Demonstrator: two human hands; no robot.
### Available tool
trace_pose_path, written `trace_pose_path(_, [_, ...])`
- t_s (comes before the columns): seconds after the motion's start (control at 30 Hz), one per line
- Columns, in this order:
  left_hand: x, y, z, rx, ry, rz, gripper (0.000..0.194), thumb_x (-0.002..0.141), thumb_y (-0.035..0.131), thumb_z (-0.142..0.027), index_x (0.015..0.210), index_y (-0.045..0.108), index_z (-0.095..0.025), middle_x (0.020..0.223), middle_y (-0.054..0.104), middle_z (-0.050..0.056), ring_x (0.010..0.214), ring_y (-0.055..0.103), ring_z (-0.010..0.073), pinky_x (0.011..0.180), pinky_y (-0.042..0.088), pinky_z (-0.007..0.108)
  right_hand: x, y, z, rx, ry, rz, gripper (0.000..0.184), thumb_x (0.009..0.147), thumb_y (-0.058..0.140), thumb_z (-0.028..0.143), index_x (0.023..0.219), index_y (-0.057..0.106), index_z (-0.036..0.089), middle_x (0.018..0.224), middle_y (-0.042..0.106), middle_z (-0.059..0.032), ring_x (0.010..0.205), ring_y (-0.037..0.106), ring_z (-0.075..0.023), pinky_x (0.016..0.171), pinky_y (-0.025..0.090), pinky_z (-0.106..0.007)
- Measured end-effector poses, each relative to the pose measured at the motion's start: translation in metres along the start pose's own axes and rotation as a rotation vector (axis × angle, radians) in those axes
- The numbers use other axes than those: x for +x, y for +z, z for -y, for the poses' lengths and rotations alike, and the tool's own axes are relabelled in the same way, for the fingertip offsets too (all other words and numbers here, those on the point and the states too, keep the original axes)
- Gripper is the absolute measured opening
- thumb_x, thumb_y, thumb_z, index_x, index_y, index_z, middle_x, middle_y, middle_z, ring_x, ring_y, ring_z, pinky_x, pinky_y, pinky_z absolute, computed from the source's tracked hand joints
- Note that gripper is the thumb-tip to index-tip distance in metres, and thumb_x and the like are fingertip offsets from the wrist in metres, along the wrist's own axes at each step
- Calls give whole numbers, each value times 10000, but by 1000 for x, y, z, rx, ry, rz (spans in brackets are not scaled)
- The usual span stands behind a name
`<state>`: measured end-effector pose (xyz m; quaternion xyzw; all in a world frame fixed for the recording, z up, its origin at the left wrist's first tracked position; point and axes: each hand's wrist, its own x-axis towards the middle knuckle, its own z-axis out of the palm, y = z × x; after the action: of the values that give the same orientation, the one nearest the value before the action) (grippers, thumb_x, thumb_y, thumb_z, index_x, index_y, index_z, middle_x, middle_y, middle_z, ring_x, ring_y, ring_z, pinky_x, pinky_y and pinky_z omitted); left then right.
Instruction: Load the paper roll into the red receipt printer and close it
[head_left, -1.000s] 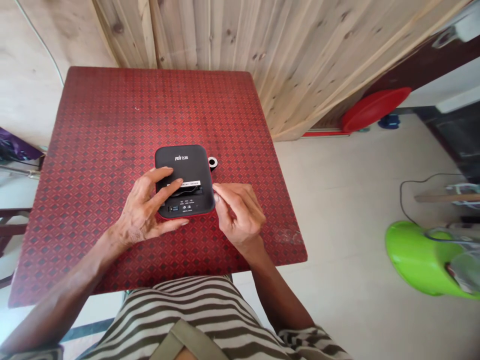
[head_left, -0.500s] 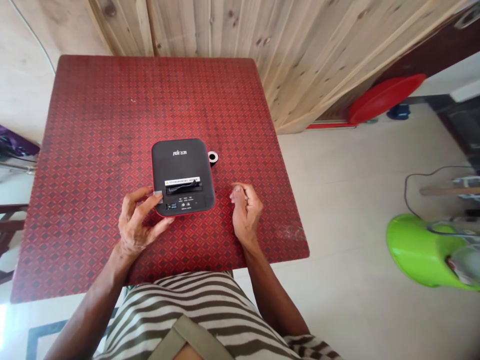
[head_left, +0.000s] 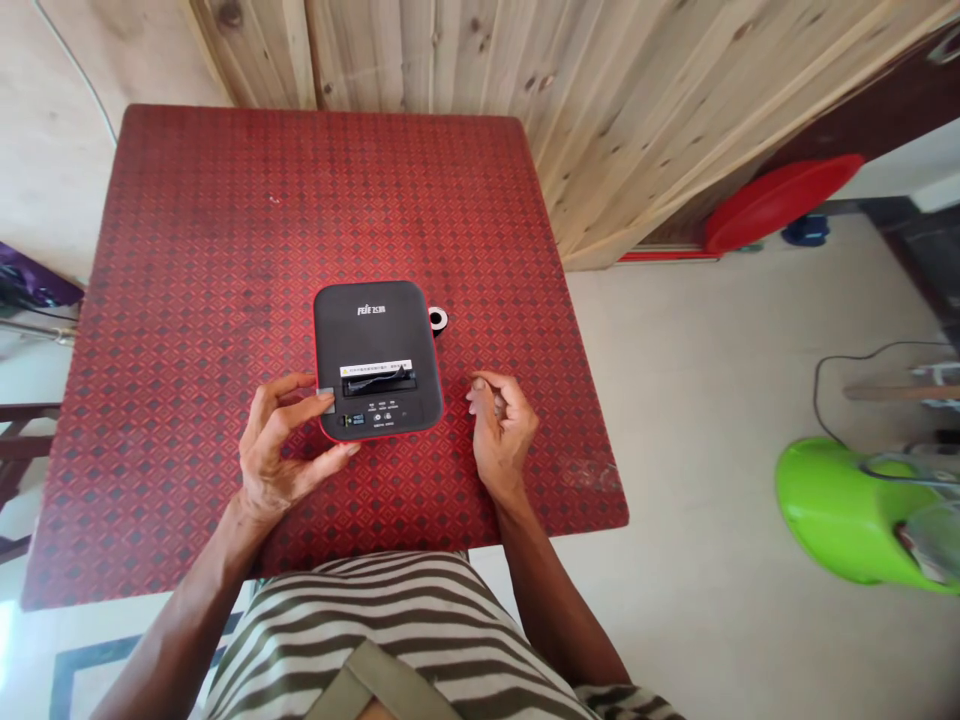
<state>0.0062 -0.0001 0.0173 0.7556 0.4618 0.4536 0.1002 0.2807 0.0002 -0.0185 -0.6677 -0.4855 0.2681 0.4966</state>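
A flat black printer with rounded corners and a red rim lies on the red patterned table. It has a dark slot below a white label, and small buttons near its front edge. My left hand grips its front left corner. One fingertip rests on a grey tab and the thumb is at the front edge. To the right, apart from the printer, my right hand rests with fingers curled and thumb against them; nothing shows in it. Partly hidden behind the printer's right side is a small white-faced roll.
Wooden plank wall borders the table's far side. On the floor to the right are a green plastic stool with things on it, and a cable. A red round object leans near the wall.
The whole view has shifted slightly. Both hands keep about the same places by the printer, with the left fingertip still on the grey tab.
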Motion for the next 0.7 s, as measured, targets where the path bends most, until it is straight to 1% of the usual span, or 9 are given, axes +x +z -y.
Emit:
trace_pose_path(0.1, [1,-2,2,-35,-34,15,505,843,899,-400,1273,670,-268,1284,693,70,1102,707,204,920,630,375,0,1,1,16,-24,-60,257,1031,610,421,1057,735,198,811,728,-3,674,648,-139,668,524,-288])
trace_pose_path(0.2, [0,-3,4,-55,-57,37,493,830,910,-412,1241,681,-262,1284,692,66,1088,708,197,927,633,376,2,-1,9,-41,-103,-86,252,1041,618,424,1074,749,211,841,739,-5,675,650,-133,661,528,-285])
trace_pose_path(0.3, [-1,-1,5,-72,-39,35,488,833,908,-393,1242,680,-256,1289,688,74,1095,707,204,935,636,390,8,-3,30,-107,-268,-89,194,1046,644,379,1080,761,228,893,754,-13,704,665,-133,658,538,-283])
trace_pose_path(0.37, [-2,0,5,-56,-16,13,472,858,885,-384,1255,671,-244,1279,686,83,1102,705,209,940,633,391,16,-3,48,-112,-413,-46,127,1047,658,307,1068,762,238,902,761,-11,715,677,-130,648,546,-276])
trace_pose_path(0.43, [-3,2,4,-28,10,-8,451,893,850,-383,1271,660,-226,1271,682,96,1108,700,209,944,626,377,28,-1,66,-110,-581,72,107,1050,661,235,1076,764,242,942,785,-16,771,711,-135,682,573,-276])
trace_pose_path(0.53, [-4,3,3,2,44,-21,449,918,824,-377,1297,646,-214,1263,675,102,1106,697,203,955,617,359,49,14,91,-217,-802,350,164,1069,625,178,1125,772,222,1066,820,-46,959,770,-166,861,614,-306])
trace_pose_path(0.6, [-5,3,4,12,56,-33,466,918,823,-382,1315,638,-224,1257,674,96,1109,698,205,963,615,359,63,29,109,-453,-817,578,221,1090,568,165,1152,776,208,1131,820,-64,997,782,-191,885,607,-328])
trace_pose_path(0.67, [-6,3,4,25,63,-36,483,922,818,-390,1338,629,-234,1259,675,94,1121,698,211,972,615,364,73,46,126,-744,-746,776,269,1099,517,162,1176,774,186,1168,810,-93,951,789,-226,805,588,-354])
trace_pose_path(0.7, [-6,3,5,32,67,-35,491,926,814,-395,1349,623,-234,1262,675,96,1130,696,213,978,615,367,76,54,133,-858,-719,842,291,1096,493,148,1184,770,165,1177,805,-115,946,790,-250,778,577,-368])
